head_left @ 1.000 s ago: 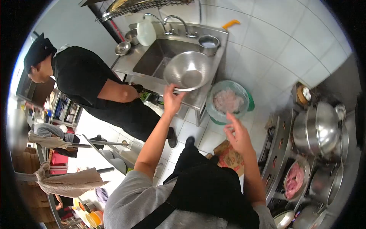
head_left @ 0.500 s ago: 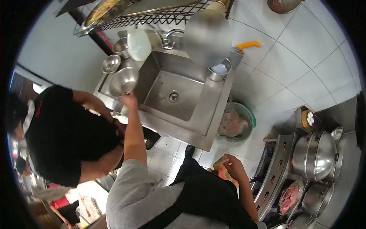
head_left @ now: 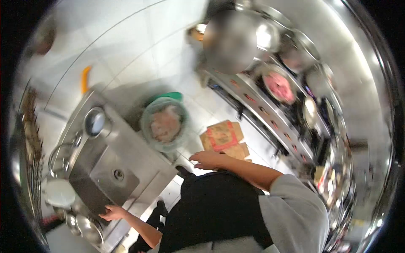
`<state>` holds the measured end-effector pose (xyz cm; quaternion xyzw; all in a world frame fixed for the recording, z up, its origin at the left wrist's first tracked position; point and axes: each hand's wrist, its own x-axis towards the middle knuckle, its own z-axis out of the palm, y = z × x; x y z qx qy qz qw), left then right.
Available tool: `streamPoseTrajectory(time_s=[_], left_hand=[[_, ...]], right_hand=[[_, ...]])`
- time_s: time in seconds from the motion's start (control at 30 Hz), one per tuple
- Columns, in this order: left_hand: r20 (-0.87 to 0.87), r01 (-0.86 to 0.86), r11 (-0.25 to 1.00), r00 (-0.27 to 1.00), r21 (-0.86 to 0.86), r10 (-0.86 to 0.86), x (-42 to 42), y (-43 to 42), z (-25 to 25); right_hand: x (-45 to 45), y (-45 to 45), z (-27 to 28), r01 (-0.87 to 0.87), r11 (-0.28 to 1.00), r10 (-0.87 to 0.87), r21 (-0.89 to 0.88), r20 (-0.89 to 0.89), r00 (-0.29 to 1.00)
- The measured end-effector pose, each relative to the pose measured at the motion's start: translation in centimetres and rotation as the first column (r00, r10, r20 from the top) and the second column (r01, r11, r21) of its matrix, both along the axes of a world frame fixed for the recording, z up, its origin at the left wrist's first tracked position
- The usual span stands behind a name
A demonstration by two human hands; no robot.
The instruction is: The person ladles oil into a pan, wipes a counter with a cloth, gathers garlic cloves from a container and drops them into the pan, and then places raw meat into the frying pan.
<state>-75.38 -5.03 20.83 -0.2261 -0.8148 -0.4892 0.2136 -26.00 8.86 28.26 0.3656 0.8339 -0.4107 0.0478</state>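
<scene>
My left hand [head_left: 113,213] is over the near edge of the steel sink [head_left: 147,185], open and holding nothing, with its fingers pointing left. Beside it, on the ledge of the sink, sits a steel bowl [head_left: 89,231], apart from the fingers. In front of my black apron hangs my right hand [head_left: 206,160], open and loosely bent, with nothing in it. Below and beyond that hand, a flattened cardboard box [head_left: 223,137] with red print lies on the tiled floor. The view is slightly smeared by motion.
Right of the sink, a tub [head_left: 166,126] on the floor holds pale, meat-like pieces. A steel pot [head_left: 95,122] stands on the sink's far corner. The stove [head_left: 249,101] runs along the right, with a pan of pink meat [head_left: 278,86] on it. An orange handle [head_left: 85,79] rises behind the sink.
The view has swung right, towards the stove. My left hand has left the steel bowl that it was touching at the ledge. The co-worker on the left is out of view.
</scene>
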Motion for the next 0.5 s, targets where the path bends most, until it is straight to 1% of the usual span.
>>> streamPoseTrajectory(time_s=[0.03, 0.1, 0.13, 0.17, 0.2, 0.23, 0.27, 0.33, 0.37, 0.4, 0.43, 0.47, 0.5], left_hand=[[-0.02, 0.14, 0.99, 0.99, 0.01, -0.14, 2.7, 1.9, 0.5], [-0.089, 0.38, 0.925, 0.922, 0.028, -0.376, 8.2, 5.1, 2.0], [0.197, 0.552, 0.811, 0.788, 0.195, -0.583, 12.1, 6.9, 3.2], [0.22, 0.713, 0.675, 0.639, 0.19, -0.737, 15.8, 8.4, 4.1], [0.261, 0.838, 0.509, 0.456, 0.196, -0.851, 19.5, 9.8, 4.9], [0.11, 0.945, 0.325, 0.328, -0.041, -0.938, 22.7, 10.6, 4.6], [0.458, 0.963, 0.22, 0.127, 0.155, -0.88, 25.7, 11.6, 3.7], [0.679, 0.997, -0.042, -0.079, 0.071, -0.73, 33.8, 12.1, 5.0], [0.612, 0.943, -0.237, -0.048, -0.232, -0.789, 38.1, 11.6, 6.8], [0.664, 0.912, -0.354, -0.134, -0.208, -0.736, 40.2, 11.7, 3.6], [0.714, 0.866, -0.469, -0.217, -0.174, -0.666, 42.0, 11.3, -1.0], [0.775, 0.815, -0.558, -0.247, -0.158, -0.581, 44.5, 10.4, -3.2], [0.832, 0.76, -0.634, -0.256, -0.142, -0.493, 46.9, 9.3, -4.4]], right_hand=[[1.1, -0.9, 0.0, 0.042, 0.999, -0.041, -0.025, 0.013, 0.999], [3.2, -1.8, -0.4, 0.091, 0.994, -0.091, -0.067, 0.015, 0.996], [4.8, -2.4, -0.4, 0.135, 0.987, -0.135, -0.083, 0.006, 0.991], [6.6, -3.1, -0.8, 0.183, 0.978, -0.184, -0.103, -0.006, 0.983], [7.8, -3.9, -1.4, 0.234, 0.964, -0.238, -0.126, -0.019, 0.971], [9.9, -5.1, -3.8, 0.314, 0.943, -0.321, -0.106, -0.058, 0.945], [12.2, -6.5, -4.9, 0.383, 0.917, -0.389, -0.113, -0.038, 0.92], [17.9, -9.4, -7.2, 0.53, 0.84, -0.533, -0.118, 0.008, 0.846], [21.1, -11.6, -12.1, 0.635, 0.763, -0.643, -0.115, -0.036, 0.765], [24.2, -14.2, -13.2, 0.725, 0.684, -0.728, -0.079, -0.011, 0.685], [27.5, -17.4, -13.6, 0.806, 0.591, -0.806, -0.039, 0.02, 0.591], [31.0, -20.6, -10.9, 0.91, 0.371, -0.911, -0.185, 0.117, 0.395], [33.8, -24.3, -7.7, 0.942, 0.122, -0.952, -0.313, 0.232, 0.201]])
